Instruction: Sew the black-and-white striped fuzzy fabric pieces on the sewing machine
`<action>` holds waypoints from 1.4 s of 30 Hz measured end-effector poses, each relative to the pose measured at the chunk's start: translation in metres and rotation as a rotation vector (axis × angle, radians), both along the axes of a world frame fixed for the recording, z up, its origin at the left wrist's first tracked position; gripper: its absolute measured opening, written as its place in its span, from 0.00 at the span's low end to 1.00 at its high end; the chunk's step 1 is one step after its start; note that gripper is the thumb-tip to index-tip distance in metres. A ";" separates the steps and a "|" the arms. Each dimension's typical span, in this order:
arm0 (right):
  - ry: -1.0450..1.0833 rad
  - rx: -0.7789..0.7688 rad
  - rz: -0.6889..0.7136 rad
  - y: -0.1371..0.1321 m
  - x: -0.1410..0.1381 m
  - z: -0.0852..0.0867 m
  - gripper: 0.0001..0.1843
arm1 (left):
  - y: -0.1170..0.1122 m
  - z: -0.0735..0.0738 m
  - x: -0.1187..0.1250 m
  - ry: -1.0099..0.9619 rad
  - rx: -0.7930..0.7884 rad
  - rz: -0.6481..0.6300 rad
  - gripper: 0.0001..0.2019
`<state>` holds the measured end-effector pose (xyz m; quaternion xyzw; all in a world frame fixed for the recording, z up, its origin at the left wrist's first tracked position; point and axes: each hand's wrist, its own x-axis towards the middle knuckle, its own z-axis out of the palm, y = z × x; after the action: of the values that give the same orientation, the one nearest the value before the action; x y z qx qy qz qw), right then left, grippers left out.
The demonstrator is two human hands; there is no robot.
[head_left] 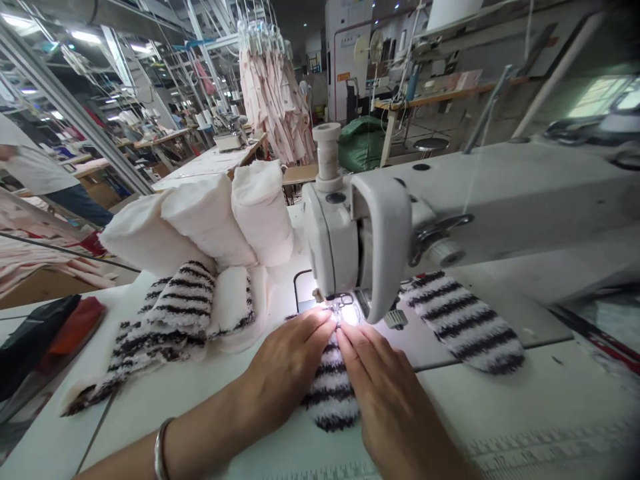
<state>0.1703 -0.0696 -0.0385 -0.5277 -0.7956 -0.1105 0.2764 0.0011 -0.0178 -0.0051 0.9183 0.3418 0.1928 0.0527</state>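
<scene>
A fluffy piece of black-and-white striped fabric (333, 387) lies under the head of a white sewing machine (330, 240), its rounded end toward me. My left hand (287, 370) grips its left edge, fingertips close to the lit needle area. From the other side my right hand (383, 383) pinches the same piece, and the fingertips of both hands nearly meet just before the presser foot (345, 303). Exactly how the fingertips hold the cloth is partly hidden. Right of the needle rests a similar striped fabric piece (467, 323) with a rounded end.
Left of the machine lie a heap of striped fabric (183, 300) and several rolled white fluffy bundles (263, 213). Scissors (600, 337) are at the right, and a printed ruler scale (520, 450) runs along the front. Pink garments (275, 93) hang behind; a person (40, 167) stands far left.
</scene>
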 end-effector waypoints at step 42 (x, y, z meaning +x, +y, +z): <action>-0.021 0.050 0.016 -0.064 -0.002 -0.009 0.23 | -0.010 0.030 -0.018 0.062 -0.221 -0.383 0.08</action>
<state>0.1682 -0.1338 -0.0477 -0.5129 -0.7997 -0.1334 0.2820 -0.0166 -0.0277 0.0249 0.9605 0.1817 0.1125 0.1782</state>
